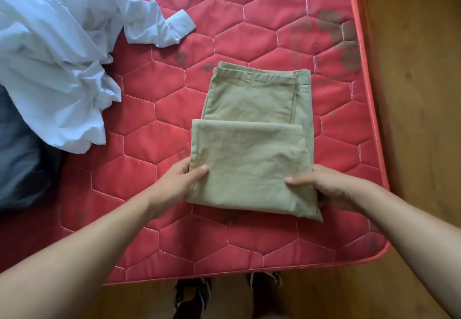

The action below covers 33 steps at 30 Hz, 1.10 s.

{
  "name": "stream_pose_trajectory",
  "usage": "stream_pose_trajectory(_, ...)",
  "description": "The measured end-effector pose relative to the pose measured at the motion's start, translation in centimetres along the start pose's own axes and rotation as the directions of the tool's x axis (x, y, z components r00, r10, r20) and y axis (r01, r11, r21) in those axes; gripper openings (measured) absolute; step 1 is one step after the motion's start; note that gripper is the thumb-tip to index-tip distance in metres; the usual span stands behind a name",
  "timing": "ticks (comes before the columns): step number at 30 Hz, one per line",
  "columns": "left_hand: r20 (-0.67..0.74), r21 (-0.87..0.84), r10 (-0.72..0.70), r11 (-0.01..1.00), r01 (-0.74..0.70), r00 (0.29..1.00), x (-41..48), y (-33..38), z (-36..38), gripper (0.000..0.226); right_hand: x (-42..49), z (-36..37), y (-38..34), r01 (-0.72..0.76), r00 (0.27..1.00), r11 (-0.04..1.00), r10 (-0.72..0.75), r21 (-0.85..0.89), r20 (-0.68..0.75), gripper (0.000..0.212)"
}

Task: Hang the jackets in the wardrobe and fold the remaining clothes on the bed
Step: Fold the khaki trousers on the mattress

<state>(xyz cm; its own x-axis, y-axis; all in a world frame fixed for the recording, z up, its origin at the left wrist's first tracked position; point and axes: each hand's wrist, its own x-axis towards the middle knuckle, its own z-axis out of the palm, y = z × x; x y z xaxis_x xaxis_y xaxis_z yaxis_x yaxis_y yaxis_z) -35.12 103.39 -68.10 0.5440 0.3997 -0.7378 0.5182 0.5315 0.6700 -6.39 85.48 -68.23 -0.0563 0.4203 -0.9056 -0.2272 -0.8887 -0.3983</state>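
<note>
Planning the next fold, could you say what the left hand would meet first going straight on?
The folded khaki trousers: the left hand grips their near left edge, so it would likely push into that fabric, toward the right hand.

**Q:** Fig. 1, surroundings. What lies beneath your view?

**A:** You look down on a bed (262,14). It is a bare red mattress (154,219), quilted in hexagons with pale stitching (243,11). Its piped edge (369,109) runs down your right side and rounds a corner (381,248) near you.

**Q:** What marks does it carry?

**A:** Dark grey blotches (326,31) gather towards the far right edge. Smaller spots (180,58) dot the middle.

**Q:** And what do you see beyond the bed?

**A:** A wooden floor (419,124), warm brown with visible grain, borders the mattress on your right and at its near end. Light falls soft and even across both.
</note>
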Motion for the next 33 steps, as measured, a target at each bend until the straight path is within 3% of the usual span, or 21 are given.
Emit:
stream_pose_trajectory(4, 0.035, 0.063, 0.089, 0.994, -0.091, 0.995, -0.1, 3.0, -0.1, 0.021, -1.6, 0.4, -0.8, 0.213, 0.975, 0.953, -0.192, 0.214, -0.114, 0.030)
stream_pose_trajectory(9, 0.045, 0.071, 0.274, 0.958, -0.277, 0.961, 3.6, 9.1, -0.3, 0.023, -2.1, -1.6, -4.3, 0.444, 0.877, 0.870, -0.373, 0.216, -0.302, 0.033)
stream_pose_trajectory(12, -0.058, 0.158, 0.235, 0.962, -0.224, 0.970, 7.3, 10.2, 0.0, 0.020, 0.3, -2.0, -6.3, 0.446, 0.843, 0.881, -0.352, 0.160, -0.407, 0.028)
stream_pose_trajectory(16, -0.193, 0.134, 0.170, 0.980, -0.145, 0.966, 9.4, 9.3, 0.5, 0.015, 2.6, -1.7, -6.9, 0.382, 0.826, 0.918, -0.286, 0.109, -0.485, 0.019)
stream_pose_trajectory(21, -0.233, 0.095, 0.301, 0.953, -0.287, 0.925, 9.1, 9.9, 0.7, 0.010, 1.9, -2.1, -7.3, 0.511, 0.743, 0.857, -0.402, 0.066, -0.535, 0.018)
stream_pose_trajectory(23, -0.250, 0.145, 0.311, 0.948, -0.282, 0.917, 9.8, 10.3, 0.6, 0.008, 2.0, -2.4, -8.1, 0.526, 0.731, 0.849, -0.425, 0.044, -0.533, 0.020)
stream_pose_trajectory(25, -0.276, 0.290, 0.311, 0.929, -0.229, 0.909, 10.7, 10.5, 0.9, 0.013, 2.4, -2.5, -8.9, 0.453, 0.722, 0.885, -0.438, -0.112, -0.535, 0.026)
stream_pose_trajectory(26, -0.298, 0.402, 0.342, 0.892, -0.208, 0.891, 11.1, 10.6, 1.1, 0.020, 2.7, -2.4, -9.1, 0.388, 0.694, 0.894, -0.444, -0.225, -0.567, 0.032)
stream_pose_trajectory(28, -0.344, 0.610, 0.474, 0.769, -0.191, 0.811, 10.7, 10.5, 1.9, 0.050, 2.8, -1.5, -8.9, 0.253, 0.539, 0.847, -0.525, -0.468, -0.659, 0.053)
stream_pose_trajectory(30, -0.340, 0.779, 0.629, 0.605, -0.165, 0.699, 9.4, 9.8, 2.5, 0.080, 2.6, 0.1, -8.2, 0.128, 0.356, 0.672, -0.717, -0.729, -0.599, 0.070)
stream_pose_trajectory(31, -0.257, 0.874, 0.710, 0.460, -0.155, 0.655, 8.7, 9.1, 2.8, 0.082, 2.6, 0.9, -7.8, 0.064, 0.314, 0.541, -0.808, -0.838, -0.498, 0.073)
stream_pose_trajectory(33, -0.006, 0.980, 0.749, 0.137, -0.146, 0.663, 8.2, 7.2, 3.4, 0.077, 3.6, 1.7, -7.3, -0.023, 0.371, 0.326, -0.875, -0.945, -0.311, 0.076)
